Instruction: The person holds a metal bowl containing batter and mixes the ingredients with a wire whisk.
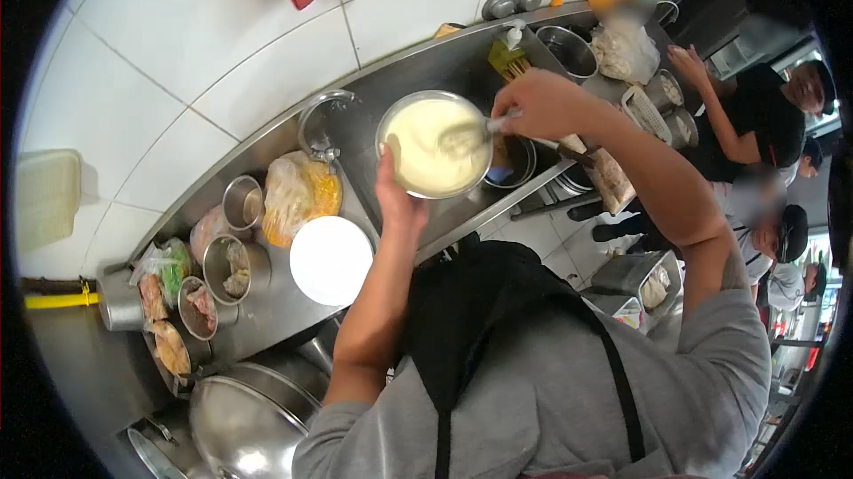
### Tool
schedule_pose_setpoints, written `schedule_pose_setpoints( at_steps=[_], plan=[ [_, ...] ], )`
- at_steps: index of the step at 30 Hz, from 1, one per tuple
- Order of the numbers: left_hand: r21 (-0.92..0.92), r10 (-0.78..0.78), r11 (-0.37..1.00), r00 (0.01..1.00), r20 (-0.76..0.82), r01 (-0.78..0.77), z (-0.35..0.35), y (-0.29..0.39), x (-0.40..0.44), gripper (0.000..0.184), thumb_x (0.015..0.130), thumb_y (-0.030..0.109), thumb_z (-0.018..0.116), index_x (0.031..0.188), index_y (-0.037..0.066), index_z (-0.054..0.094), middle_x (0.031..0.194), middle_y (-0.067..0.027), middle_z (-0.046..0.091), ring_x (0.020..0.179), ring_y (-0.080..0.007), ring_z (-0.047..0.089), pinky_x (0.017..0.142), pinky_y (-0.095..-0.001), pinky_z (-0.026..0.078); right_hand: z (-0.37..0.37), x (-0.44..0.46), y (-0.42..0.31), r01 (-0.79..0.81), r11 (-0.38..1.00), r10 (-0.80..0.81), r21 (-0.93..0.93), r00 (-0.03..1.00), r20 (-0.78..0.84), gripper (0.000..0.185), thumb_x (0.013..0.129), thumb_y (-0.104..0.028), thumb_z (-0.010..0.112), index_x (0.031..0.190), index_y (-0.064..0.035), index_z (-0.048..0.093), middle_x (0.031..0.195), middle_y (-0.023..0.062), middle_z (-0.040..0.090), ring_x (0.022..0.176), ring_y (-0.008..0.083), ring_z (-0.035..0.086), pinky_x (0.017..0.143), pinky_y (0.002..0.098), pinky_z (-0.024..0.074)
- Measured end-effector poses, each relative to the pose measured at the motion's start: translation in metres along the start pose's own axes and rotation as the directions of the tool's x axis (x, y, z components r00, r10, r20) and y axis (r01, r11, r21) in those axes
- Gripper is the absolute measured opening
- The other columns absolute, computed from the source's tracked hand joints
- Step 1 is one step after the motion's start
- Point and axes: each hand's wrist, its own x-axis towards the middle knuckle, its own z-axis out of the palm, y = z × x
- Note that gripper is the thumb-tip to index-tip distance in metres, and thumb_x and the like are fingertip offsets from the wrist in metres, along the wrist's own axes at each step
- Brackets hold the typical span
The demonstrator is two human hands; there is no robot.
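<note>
A round bowl (383,143) of pale yellow, creamy mixture (426,146) is held over the steel sink. My left hand (400,199) grips the bowl at its near left side, thumb up along the wall and the other fingers hidden beneath. My right hand (544,106) is closed around the handle of a whisk (462,137), its wires dipped in the mixture and slightly blurred. Behind my right hand stands a soap pump bottle (508,54) with yellow-green liquid. Partly hidden below the bowl's right side is a dark round pot (524,163) in the sink.
A white plate (331,260) lies left of my left forearm, near a bag of yellow shreds (306,199). Several metal containers (235,270) of food stand farther left. Large steel bowls (244,426) sit lower left. Co-workers (755,123) stand at the right.
</note>
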Motion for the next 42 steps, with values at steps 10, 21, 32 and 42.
schedule_pose_setpoints(
  at_steps=[10,21,32,42],
  plan=[
    [0.066,-0.01,0.998,0.998,0.064,0.005,0.011,-0.009,-0.007,0.055,0.104,0.041,0.043,0.143,0.002,0.047,0.14,-0.0174,0.056,0.127,-0.0321,0.057,0.106,-0.0487,0.047,0.042,0.003,0.013,-0.003,0.974,-0.011,-0.225,0.998,-0.061,0.023,0.081,-0.027,0.063,0.094,-0.0115,0.074,0.094,0.0151,0.074,0.087,0.0349,0.071,0.075,0.0467,0.0565],
    [0.071,-0.116,0.991,0.992,0.045,0.112,-0.002,-0.018,0.008,0.067,0.1,0.057,0.043,0.149,0.011,0.043,0.15,-0.0127,0.049,0.133,-0.0318,0.052,0.106,-0.0516,0.046,-0.004,-0.032,-0.004,0.092,0.994,-0.086,-0.066,0.992,0.088,0.017,0.083,-0.021,0.059,0.085,-0.0098,0.072,0.081,0.0167,0.071,0.079,0.0361,0.07,0.069,0.0477,0.0546],
    [0.116,-0.043,0.992,0.998,0.047,0.038,0.004,-0.027,0.015,0.066,0.102,0.053,0.043,0.149,0.006,0.042,0.148,-0.0152,0.05,0.134,-0.0343,0.051,0.109,-0.0536,0.044,0.008,-0.013,0.014,-0.066,0.998,0.064,-0.012,0.989,-0.134,0.023,0.079,-0.027,0.064,0.083,-0.0067,0.073,0.08,0.018,0.071,0.076,0.0382,0.069,0.068,0.0493,0.0539],
    [0.072,-0.069,0.995,0.998,-0.002,0.069,0.025,-0.026,0.0,0.056,0.104,0.047,0.045,0.143,0.006,0.048,0.141,-0.0142,0.056,0.129,-0.0286,0.056,0.109,-0.0452,0.044,0.002,-0.009,0.035,-0.068,0.876,0.298,0.478,0.855,-0.424,0.05,0.071,-0.024,0.086,0.112,-0.0029,0.068,0.091,0.008,0.073,0.08,0.0146,0.068,0.074,0.0298,0.0541]
  ],
)
